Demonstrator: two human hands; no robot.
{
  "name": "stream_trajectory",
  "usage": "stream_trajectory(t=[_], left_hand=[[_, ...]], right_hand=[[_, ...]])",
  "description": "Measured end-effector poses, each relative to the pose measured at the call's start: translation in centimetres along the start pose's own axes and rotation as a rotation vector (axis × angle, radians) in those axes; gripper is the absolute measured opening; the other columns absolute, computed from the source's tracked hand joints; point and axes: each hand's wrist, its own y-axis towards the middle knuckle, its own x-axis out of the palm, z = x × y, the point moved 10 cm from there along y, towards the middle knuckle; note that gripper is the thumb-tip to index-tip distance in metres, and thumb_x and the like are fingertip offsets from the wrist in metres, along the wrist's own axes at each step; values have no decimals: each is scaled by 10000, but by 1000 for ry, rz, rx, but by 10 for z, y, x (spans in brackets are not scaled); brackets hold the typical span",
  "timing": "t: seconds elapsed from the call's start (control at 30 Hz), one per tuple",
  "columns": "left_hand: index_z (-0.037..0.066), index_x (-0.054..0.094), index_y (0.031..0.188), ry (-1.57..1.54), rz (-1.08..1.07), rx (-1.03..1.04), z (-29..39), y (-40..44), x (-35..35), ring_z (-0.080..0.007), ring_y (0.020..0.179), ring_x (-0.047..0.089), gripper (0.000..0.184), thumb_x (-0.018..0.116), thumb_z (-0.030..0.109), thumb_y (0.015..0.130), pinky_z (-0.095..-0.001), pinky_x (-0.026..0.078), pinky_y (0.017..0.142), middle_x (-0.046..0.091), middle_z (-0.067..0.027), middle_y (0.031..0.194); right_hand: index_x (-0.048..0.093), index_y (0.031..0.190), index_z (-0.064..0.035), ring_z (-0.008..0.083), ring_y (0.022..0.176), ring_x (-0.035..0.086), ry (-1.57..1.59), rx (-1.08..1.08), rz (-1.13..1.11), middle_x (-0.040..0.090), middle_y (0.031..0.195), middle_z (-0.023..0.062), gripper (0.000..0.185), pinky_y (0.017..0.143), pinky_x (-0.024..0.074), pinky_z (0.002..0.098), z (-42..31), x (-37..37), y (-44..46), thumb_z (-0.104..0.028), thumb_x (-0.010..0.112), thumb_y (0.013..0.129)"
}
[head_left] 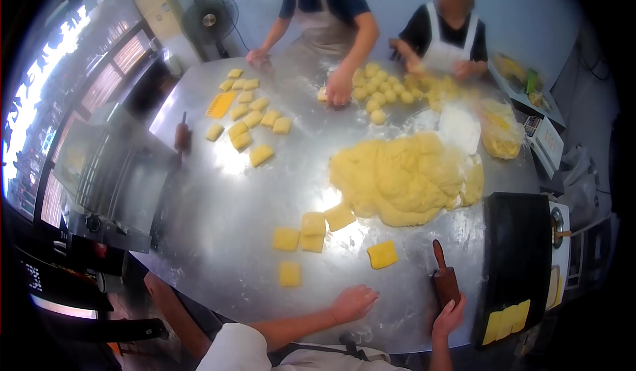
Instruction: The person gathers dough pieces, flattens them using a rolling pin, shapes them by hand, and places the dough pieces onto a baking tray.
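Rolling work partly complete, most stock outstanding

From my remote post I record the right hand [450, 316] closed around the near end of the wooden rolling pin [446, 285], at the right side of the steel table [218, 238]. The left hand [356, 303] has loosely curled fingers; I cannot tell whether it grips anything or touches the tabletop. Beyond it lies a yellow dough rectangle [382, 255], between the hands and the large dough mass [404, 179].

Done, in my judgement: about three thin dough sheets [507, 320], side by side at the near end of the black tray [517, 252]. Left: the rectangle, whose thickness I cannot confirm; five cut dough squares [289, 273] further left, apparently unrolled; and the mass, largely undivided. I assess an early stage.
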Motion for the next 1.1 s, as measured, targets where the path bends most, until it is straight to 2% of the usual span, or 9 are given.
stream_trajectory(t=[0.7, 0.8, 1.0, 1.1], left_hand=[[115, 666, 1070, 7, -13, -25, -7, -4, 9, -320, 873, 648, 163, 690, 182, 924, -458, 541, 736, 640, -94, 896], [119, 668, 1080, 49, -91, -60, -14, -6, 20, -331, 856, 650, 170, 690, 179, 923, -468, 541, 727, 650, -96, 905], [116, 679, 1111, -24, 13, -102, -5, -5, 1, -343, 884, 665, 183, 688, 168, 936, -473, 541, 725, 678, -103, 948], [94, 695, 1161, -202, 63, -193, -9, -13, -10, -337, 928, 676, 211, 685, 169, 964, -463, 548, 781, 699, -114, 993]], right_hand=[[579, 1373, -49, 460, 1002, 698, 7, 22, -6, 717, 1159, 232, 441, 818, 539, 508, 2, 1, -2, -359, 474, 1076], [576, 1381, -57, 451, 1007, 701, -45, 21, -11, 719, 1163, 230, 446, 827, 544, 498, 9, 5, -4, -372, 469, 1083], [559, 1428, -63, 434, 1026, 712, 1, 34, -34, 718, 1201, 230, 469, 836, 556, 478, 14, 8, -6, -385, 443, 1107], [555, 1436, -67, 424, 1029, 719, 3, 27, -33, 721, 1209, 227, 464, 830, 561, 469, 17, 9, -6, -379, 432, 1115]])
